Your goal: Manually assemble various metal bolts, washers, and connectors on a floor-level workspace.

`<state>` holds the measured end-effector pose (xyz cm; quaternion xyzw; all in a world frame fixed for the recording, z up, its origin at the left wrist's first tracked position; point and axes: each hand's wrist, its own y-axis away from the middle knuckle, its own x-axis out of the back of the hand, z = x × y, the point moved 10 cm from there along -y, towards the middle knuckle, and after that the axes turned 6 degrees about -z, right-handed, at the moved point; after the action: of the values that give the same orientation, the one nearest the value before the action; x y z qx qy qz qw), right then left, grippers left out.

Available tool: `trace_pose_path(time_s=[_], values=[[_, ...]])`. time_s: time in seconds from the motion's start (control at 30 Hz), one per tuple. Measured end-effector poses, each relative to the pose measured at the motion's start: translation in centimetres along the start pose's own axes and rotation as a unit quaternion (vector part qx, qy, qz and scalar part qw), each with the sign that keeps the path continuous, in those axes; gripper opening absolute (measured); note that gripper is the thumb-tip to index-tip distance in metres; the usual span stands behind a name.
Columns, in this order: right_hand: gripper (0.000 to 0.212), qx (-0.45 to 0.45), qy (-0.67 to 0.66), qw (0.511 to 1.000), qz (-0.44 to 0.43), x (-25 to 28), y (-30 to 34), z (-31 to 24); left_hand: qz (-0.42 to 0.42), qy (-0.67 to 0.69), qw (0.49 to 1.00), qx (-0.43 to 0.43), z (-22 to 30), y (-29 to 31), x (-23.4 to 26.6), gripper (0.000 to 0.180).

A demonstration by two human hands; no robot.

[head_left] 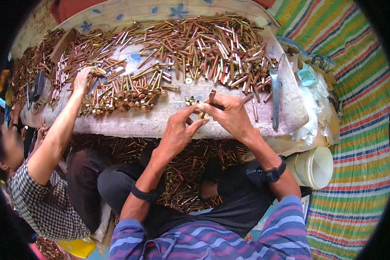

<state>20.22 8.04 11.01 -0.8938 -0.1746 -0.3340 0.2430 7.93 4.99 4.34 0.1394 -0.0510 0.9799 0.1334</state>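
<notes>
From where I stand, the head view has one thing at its centre: a brassy bolt (212, 95) between two bare hands, over the near edge of the padded table (292, 102). If either pinch loosens, I think the bolt could slip off that edge and drop among the loose bolts (182, 173) below the table, where it would be hard to pick out. A knuckle or wrist swung carelessly might also scatter the small metal parts (193, 100) on the table just beyond the fingers.

The left hand (181, 124) comes in low at the table's near edge, thumb and forefinger closed on the lower end of the piece. The right hand (227, 110) arches over from the table's right side, fingers curled and gripping the bolt's upper part; a darker shank shows there too, and I can't tell how many pieces it holds. Both elbows are bent, wrists angled inward. Towards the table's left, a co-worker's hand (82, 80) reaches into the heap of bolts (121, 93).
</notes>
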Motion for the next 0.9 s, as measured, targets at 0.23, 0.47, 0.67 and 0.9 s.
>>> trace_pose_path(time_s=[0.23, 0.47, 0.67, 0.9], values=[[0.028, 0.030, -0.029, 0.999, -0.023, -0.9, 0.1, -1.6, -0.001, 0.085, 0.996, -0.006, -1.4, 0.2, -0.7, 0.012], [0.020, 0.056, -0.005, 0.998, -0.037, -0.4, 0.3, -2.2, -0.012, 0.029, 0.998, -0.059, -0.4, 0.4, -0.7, 0.009], [0.021, -0.016, -0.093, 0.986, -0.136, -1.1, 0.4, 0.1, -0.093, 0.021, 0.995, -0.028, -0.8, 0.8, -1.7, 0.016], [0.025, -0.141, -0.268, 0.932, -0.201, -3.1, 1.1, 2.0, -0.170, 0.117, 0.977, 0.059, -2.3, 1.7, -2.8, 0.023]])
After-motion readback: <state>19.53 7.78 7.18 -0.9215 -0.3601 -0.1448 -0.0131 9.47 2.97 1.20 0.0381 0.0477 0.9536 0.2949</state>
